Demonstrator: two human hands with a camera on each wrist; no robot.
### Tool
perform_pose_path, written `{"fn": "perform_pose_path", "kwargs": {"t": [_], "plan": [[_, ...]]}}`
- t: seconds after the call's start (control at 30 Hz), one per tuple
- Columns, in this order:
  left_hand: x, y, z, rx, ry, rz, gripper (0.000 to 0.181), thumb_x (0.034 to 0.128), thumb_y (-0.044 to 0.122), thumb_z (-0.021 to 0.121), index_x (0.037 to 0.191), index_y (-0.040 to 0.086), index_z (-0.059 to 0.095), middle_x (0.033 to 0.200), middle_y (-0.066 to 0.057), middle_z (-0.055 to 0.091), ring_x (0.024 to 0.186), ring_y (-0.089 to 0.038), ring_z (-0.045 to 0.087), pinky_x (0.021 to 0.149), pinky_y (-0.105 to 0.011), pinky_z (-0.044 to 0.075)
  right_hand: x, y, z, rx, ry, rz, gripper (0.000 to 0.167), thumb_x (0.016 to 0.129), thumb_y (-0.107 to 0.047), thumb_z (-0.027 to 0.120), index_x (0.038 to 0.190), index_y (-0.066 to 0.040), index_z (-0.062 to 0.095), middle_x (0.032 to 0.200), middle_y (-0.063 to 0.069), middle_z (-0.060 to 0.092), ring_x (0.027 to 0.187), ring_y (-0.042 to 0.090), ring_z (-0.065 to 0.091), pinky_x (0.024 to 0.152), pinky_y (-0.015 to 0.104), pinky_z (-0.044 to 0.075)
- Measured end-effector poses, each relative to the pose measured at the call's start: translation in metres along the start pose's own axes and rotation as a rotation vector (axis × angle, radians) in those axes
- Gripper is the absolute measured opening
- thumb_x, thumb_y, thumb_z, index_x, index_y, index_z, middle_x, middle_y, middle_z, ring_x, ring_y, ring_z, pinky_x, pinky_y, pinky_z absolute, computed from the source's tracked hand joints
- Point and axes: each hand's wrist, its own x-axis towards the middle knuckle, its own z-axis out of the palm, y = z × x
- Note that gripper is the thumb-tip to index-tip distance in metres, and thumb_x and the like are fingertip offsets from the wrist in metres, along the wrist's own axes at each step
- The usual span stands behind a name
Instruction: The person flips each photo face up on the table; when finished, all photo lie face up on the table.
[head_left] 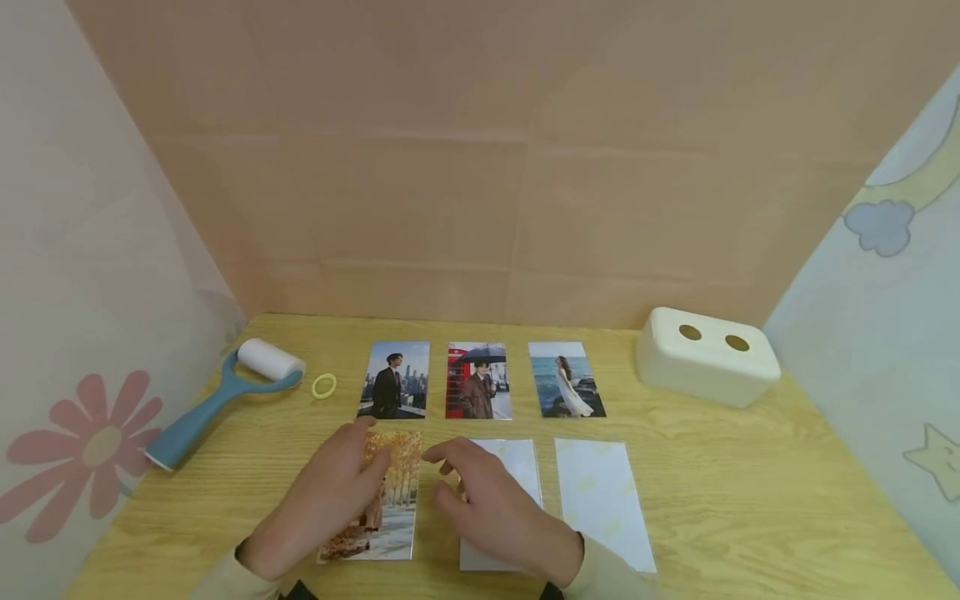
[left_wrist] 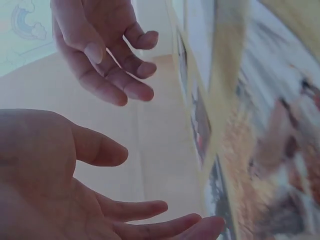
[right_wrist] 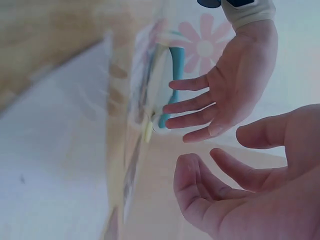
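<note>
Hanging over a shiny paper photo of golden autumn trees (head_left: 406, 483), the left hand (head_left: 330, 489) has its fingers straight and spread, holding nothing. With twelve at the back of the yellow wooden table (head_left: 720, 492), that photo lies at eight o'clock. The right hand (head_left: 495, 507) is over a plain white paper card (head_left: 519, 460) at six o'clock; its fingers bend softly, a little apart, and hold nothing. Another white paper card (head_left: 604, 504) lies at four o'clock. Three colourful paper photos (head_left: 478, 387) make a row from eleven to one. A blue-handled white roller (head_left: 217, 397) and a small pale yellow ring (head_left: 333, 385) sit near ten, a cream box with two round holes (head_left: 705, 372) at two.
</note>
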Motion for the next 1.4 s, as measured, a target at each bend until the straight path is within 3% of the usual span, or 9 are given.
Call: {"fn": "perform_pose_path", "kwargs": {"t": [0.2,0.47,0.6,0.83,1.13,1.4], "plan": [[0.005,0.021,0.000,0.006,0.002,0.046,0.059,0.1049,0.032,0.053,0.144,-0.011,0.045,0.143,-0.029,0.050,0.129,-0.044,0.050,0.098,-0.061,0.045,-0.003,-0.001,-0.014,-0.011,0.034,-0.046,0.029,0.104,-0.016,0.053,0.131,-0.010,0.062,0.127,0.003,0.062,0.098,0.007,0.057,0.078,0.029,0.053],[0.012,0.035,0.011,-0.070,-0.040,0.105,0.048,0.1034,0.023,0.056,0.140,-0.008,0.052,0.133,-0.020,0.060,0.117,-0.033,0.061,0.093,-0.054,0.050,-0.019,0.009,-0.034,-0.083,0.069,-0.019,0.028,0.101,-0.012,0.059,0.129,-0.011,0.062,0.125,0.004,0.062,0.100,0.013,0.058,0.079,0.032,0.054],[0.017,0.038,0.019,-0.075,-0.072,0.117,0.045,0.1032,0.023,0.057,0.138,-0.005,0.055,0.133,-0.016,0.060,0.113,-0.029,0.063,0.092,-0.052,0.051,-0.031,0.019,-0.043,-0.131,0.100,-0.009,0.026,0.100,-0.009,0.061,0.126,-0.010,0.062,0.122,0.006,0.062,0.099,0.020,0.059,0.076,0.033,0.054],[0.026,0.043,0.032,-0.060,-0.118,0.168,0.044,0.1034,0.023,0.055,0.137,-0.006,0.056,0.139,-0.018,0.056,0.131,-0.036,0.050,0.105,-0.055,0.042,-0.051,0.034,-0.050,-0.216,0.128,0.028,0.027,0.097,-0.011,0.065,0.124,-0.008,0.065,0.120,0.003,0.062,0.097,0.020,0.060,0.076,0.030,0.053],[0.032,0.043,0.045,-0.044,-0.145,0.224,0.046,0.1034,0.025,0.054,0.137,-0.007,0.055,0.140,-0.019,0.054,0.132,-0.037,0.049,0.106,-0.056,0.040,-0.071,0.046,-0.050,-0.344,0.151,-0.006,0.034,0.093,-0.015,0.072,0.124,-0.006,0.065,0.120,-0.001,0.059,0.112,0.019,0.057,0.092,0.041,0.052],[0.037,0.041,0.055,-0.076,-0.173,0.250,0.047,0.1029,0.022,0.054,0.137,-0.010,0.053,0.140,-0.021,0.052,0.132,-0.037,0.049,0.106,-0.055,0.040,-0.085,0.062,-0.048,-0.480,0.175,-0.065,0.042,0.087,-0.024,0.080,0.123,-0.006,0.067,0.118,-0.001,0.056,0.105,0.019,0.054,0.088,0.037,0.051]]}}
